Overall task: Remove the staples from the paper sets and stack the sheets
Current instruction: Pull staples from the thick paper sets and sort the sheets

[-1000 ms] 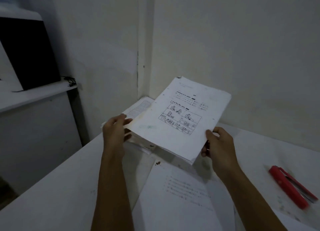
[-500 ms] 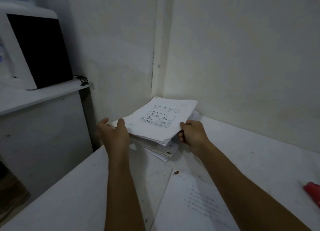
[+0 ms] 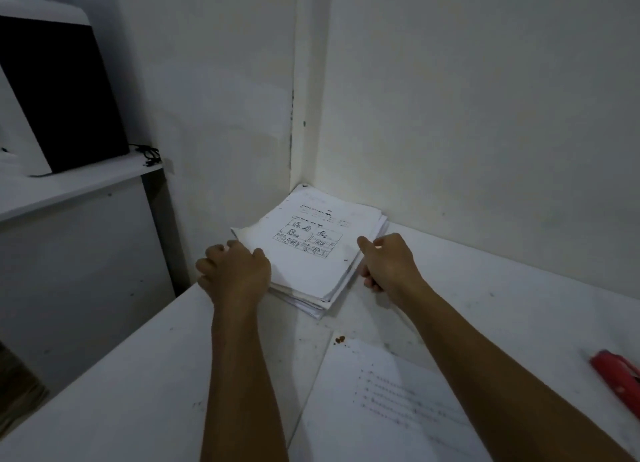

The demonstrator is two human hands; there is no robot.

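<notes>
Flanking the paper stack, curled hands, left and right, touch its edges; print unreadable.

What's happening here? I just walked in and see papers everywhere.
A person is at a white table, both hands on a stack of sheets in the wall corner. The left hand rests on its near left edge; the right hand curls at its right edge. Another paper set lies nearer, and a red tool sits far right.
</notes>
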